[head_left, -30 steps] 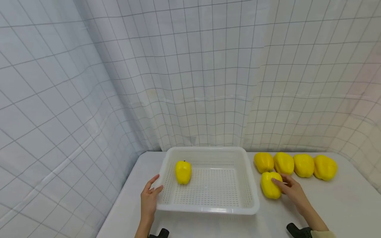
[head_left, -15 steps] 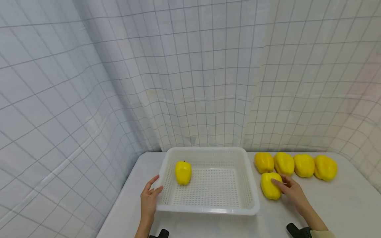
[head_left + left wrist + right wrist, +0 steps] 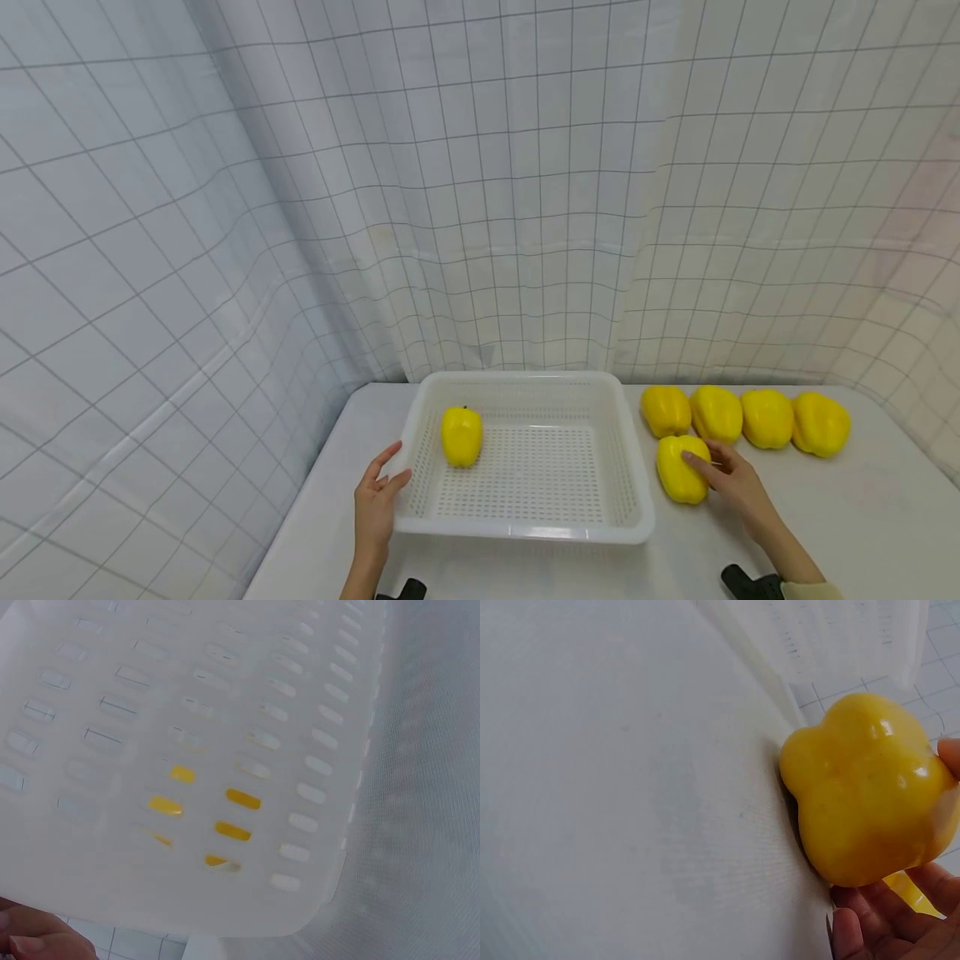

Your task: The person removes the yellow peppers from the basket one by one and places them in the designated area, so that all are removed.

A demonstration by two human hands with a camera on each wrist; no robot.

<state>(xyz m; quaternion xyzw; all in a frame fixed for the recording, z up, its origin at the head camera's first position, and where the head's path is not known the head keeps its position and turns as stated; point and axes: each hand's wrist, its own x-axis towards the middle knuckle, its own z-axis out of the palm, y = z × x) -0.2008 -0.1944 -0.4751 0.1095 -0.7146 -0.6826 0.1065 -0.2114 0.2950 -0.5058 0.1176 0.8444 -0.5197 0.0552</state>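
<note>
My right hand (image 3: 733, 477) holds a yellow bell pepper (image 3: 678, 477), thumb over its top and fingers around its far right side. In the right wrist view the lobed end of that bell pepper (image 3: 862, 787) faces the camera, low against the white tabletop. On the other side, my left hand (image 3: 377, 500) grips the left rim of a white perforated plastic basket (image 3: 525, 531), with the thumb at the rim. Fingers (image 3: 45, 941) show under the basket's edge in the left wrist view. One yellow bell pepper (image 3: 461, 436) stands inside the basket, toward its left; its yellow shows through the wall slots.
Behind the held pepper, several yellow bell peppers form a row, from the leftmost pepper (image 3: 665, 409) to the rightmost pepper (image 3: 821, 424). A white grid-patterned curtain (image 3: 517, 208) hangs behind and beside the white table (image 3: 847, 533).
</note>
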